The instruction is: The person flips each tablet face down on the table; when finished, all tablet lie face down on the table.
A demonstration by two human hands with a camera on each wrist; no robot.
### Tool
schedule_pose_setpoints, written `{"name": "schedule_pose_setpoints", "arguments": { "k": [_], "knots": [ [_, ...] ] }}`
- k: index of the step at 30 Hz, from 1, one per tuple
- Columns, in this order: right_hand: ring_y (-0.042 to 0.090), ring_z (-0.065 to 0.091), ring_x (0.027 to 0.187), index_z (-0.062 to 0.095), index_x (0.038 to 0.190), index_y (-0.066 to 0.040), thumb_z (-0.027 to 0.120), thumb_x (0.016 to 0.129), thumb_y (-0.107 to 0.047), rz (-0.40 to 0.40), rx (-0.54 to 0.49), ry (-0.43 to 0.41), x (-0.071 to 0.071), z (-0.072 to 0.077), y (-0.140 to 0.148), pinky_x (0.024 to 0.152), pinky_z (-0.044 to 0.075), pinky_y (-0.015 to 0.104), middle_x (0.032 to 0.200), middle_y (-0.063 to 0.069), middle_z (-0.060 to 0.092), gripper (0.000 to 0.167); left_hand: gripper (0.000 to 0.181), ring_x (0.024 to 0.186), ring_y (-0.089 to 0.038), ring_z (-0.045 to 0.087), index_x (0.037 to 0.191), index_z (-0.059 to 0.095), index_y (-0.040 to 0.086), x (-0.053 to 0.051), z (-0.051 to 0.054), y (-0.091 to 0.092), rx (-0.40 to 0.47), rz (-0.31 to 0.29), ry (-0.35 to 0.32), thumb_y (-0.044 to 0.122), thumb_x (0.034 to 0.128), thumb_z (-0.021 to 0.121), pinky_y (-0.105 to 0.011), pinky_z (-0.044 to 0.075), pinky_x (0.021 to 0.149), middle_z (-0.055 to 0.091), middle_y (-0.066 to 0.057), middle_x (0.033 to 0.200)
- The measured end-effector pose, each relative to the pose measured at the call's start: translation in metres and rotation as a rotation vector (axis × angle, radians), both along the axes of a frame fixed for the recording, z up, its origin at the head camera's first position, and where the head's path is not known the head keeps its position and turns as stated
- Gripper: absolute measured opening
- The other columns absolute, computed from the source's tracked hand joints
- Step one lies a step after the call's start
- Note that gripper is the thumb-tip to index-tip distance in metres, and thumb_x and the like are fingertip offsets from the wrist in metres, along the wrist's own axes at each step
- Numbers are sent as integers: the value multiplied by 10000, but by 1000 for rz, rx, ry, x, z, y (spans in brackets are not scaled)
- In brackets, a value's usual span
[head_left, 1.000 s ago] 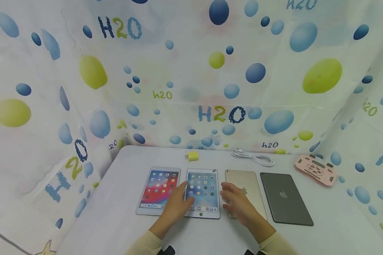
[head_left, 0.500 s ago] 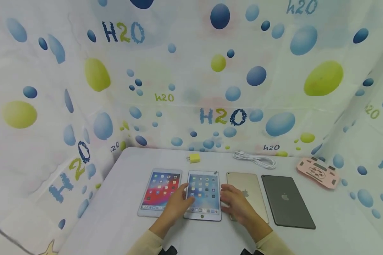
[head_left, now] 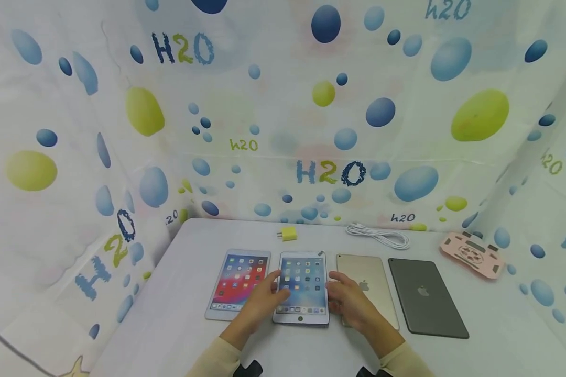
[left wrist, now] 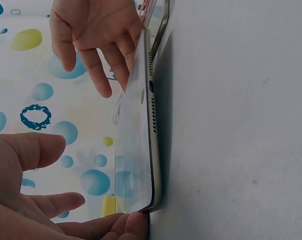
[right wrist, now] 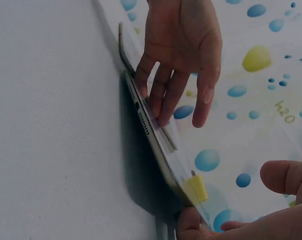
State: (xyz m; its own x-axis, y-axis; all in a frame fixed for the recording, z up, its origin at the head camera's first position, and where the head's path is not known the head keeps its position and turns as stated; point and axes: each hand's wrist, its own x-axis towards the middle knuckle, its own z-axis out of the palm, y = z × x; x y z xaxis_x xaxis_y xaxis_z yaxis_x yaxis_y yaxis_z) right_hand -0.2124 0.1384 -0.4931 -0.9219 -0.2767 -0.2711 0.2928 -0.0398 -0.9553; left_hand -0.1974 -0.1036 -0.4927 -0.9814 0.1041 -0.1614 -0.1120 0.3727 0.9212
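Both hands are at the sides of a white-framed tablet (head_left: 302, 283) with a lit screen, the left hand (head_left: 260, 305) at its left edge and the right hand (head_left: 354, 302) at its right. Fingertips touch the tablet's edges, and both thumbs stand away from it. In the left wrist view the tablet (left wrist: 141, 160) is tilted, with a shadow below; the left hand (left wrist: 13, 190) has its lower fingers against the edge. The right wrist view shows the right hand's (right wrist: 275, 217) fingertips at the edge of the tablet (right wrist: 163, 155), partly hidden beneath.
Left of it lies another lit tablet (head_left: 238, 280). A gold tablet (head_left: 374, 283) and a dark grey tablet (head_left: 426, 298) lie face down on the right. Behind are a yellow plug (head_left: 289, 234), a coiled white cable (head_left: 382, 236) and a pink controller (head_left: 471, 255).
The right hand has moved in to the middle tablet's right edge. That tablet's near edge has risen slightly. The head view has shifted a little.
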Motion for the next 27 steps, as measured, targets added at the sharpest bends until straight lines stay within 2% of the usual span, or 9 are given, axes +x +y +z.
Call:
{"name": "schedule_pose_setpoints", "arguments": {
  "k": [5, 11, 18, 27],
  "knots": [
    [388, 476, 1377, 186, 1574, 44, 462, 1071, -237, 98, -61, 26, 0, -1, 2, 1085, 455, 470, 1553, 307, 374, 639, 670, 1377, -517, 441, 1549, 396, 57, 1, 0, 3, 12, -16, -7, 259, 970, 667, -621, 461, 1038, 449, -335, 1489],
    [243, 586, 1178, 235, 1593, -8, 490, 1070, -244, 185, -179, 32, -3, 6, 3, 940, 512, 349, 1484, 237, 491, 628, 720, 1413, -504, 402, 1568, 380, 98, -1, 3, 6, -3, -46, -15, 383, 971, 664, -625, 420, 1079, 417, -312, 1534],
    [273, 651, 1130, 183, 1623, -89, 517, 1044, -120, 233, -232, 8, -3, 11, 1, 914, 575, 403, 1493, 255, 471, 669, 755, 1417, -496, 401, 1585, 357, 143, 0, 7, 8, 8, -89, -45, 471, 968, 642, -649, 413, 1076, 405, -278, 1556],
    [272, 707, 1051, 178, 1639, -192, 539, 1045, -153, 265, -237, 18, -2, 13, -3, 808, 601, 353, 1338, 173, 651, 696, 794, 1414, -508, 401, 1596, 356, 184, -2, 11, 10, 7, -158, -23, 543, 947, 640, -684, 411, 1054, 421, -244, 1560]
  ]
}}
